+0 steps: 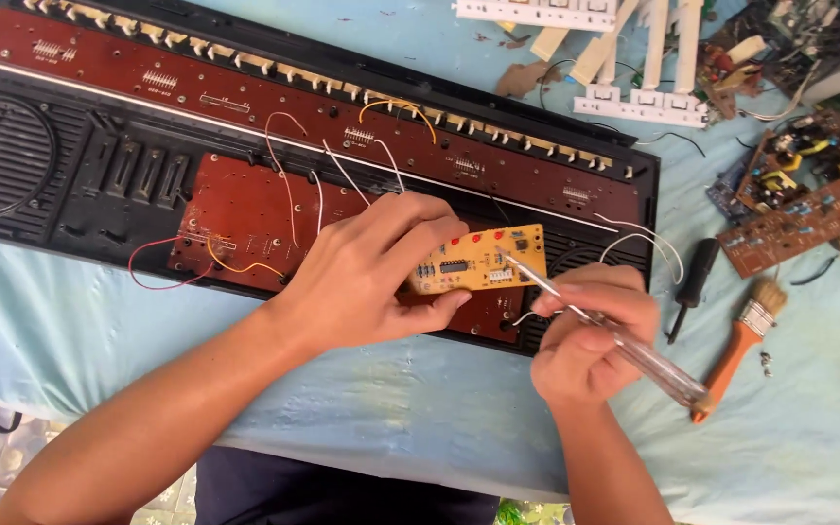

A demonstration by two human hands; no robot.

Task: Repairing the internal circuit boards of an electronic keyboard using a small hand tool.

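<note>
My left hand (376, 274) grips a small yellow circuit board (486, 257) by its left end and holds it just above the open black keyboard casing (70, 165). My right hand (590, 331) holds a screwdriver with a clear handle (648, 360); its metal tip touches the yellow board near the middle. Brown circuit boards (245, 209) lie inside the casing, with white, red and orange wires running across them.
A black-handled screwdriver (694, 277) and an orange-handled brush (741, 340) lie right of the casing on the light blue cloth (391, 408). Loose brown circuit boards (799, 214) and white keyboard key strips (634, 58) sit at the back right.
</note>
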